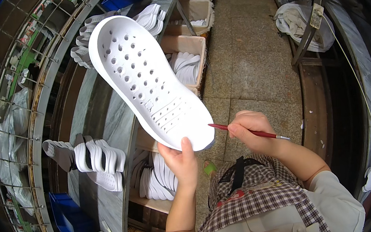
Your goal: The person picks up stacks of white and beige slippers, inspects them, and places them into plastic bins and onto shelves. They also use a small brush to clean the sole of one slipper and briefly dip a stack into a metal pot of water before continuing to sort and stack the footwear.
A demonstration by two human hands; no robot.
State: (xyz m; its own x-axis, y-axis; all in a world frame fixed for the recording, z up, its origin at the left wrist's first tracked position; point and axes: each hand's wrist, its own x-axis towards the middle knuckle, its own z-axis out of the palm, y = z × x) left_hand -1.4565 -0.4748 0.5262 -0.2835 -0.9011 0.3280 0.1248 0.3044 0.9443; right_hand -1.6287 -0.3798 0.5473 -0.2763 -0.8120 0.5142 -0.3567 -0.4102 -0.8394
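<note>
The smooth white shoe sole (pixel 152 90), raised-rimmed, with round holes in its far half and fine ridges nearer, is held mid-scene by the left hand (pixel 181 163) grasping its near end. The right hand (pixel 252 131) grips a slim red tool (pixel 218 126), tip at the sole's right edge. Far right, a pale rectangular tag (pixel 316 16) bears illegible markings.

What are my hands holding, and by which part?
Your left hand holds the white perforated sole by the edge of its near end; your right hand holds the slim red tool near its pointed tip.
</note>
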